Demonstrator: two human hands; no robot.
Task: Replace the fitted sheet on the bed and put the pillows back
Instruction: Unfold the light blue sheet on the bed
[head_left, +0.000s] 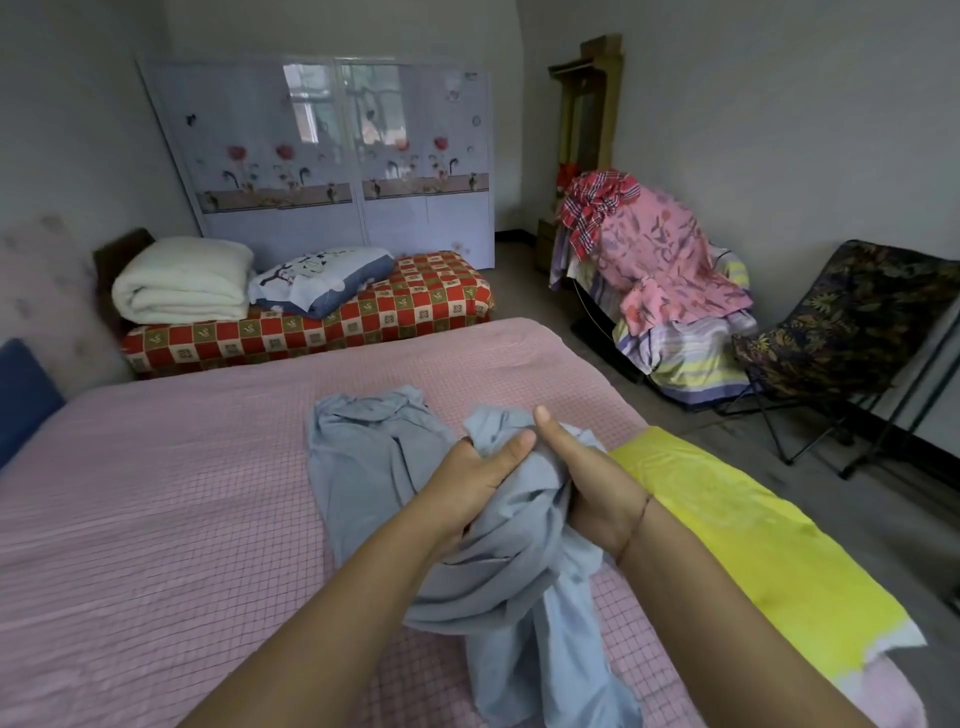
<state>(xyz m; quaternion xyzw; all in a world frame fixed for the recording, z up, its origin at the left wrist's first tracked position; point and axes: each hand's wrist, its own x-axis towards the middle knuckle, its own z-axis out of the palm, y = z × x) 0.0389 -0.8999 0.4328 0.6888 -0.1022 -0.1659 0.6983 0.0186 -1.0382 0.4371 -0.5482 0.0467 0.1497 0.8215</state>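
1 bunched grey sheet (374, 457), gripped by curled fingers of left hand (467, 483) and right hand (587, 488), over pink bed (156, 519).

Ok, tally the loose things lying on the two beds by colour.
White: 1, folded quilt
Blue-and-white patterned: 1, pillow
Grey-blue: 1, sheet, gripped by the left hand and right hand
Yellow: 1, cloth
Dark blue: 1, cushion at the pink bed's left edge
Total: 5
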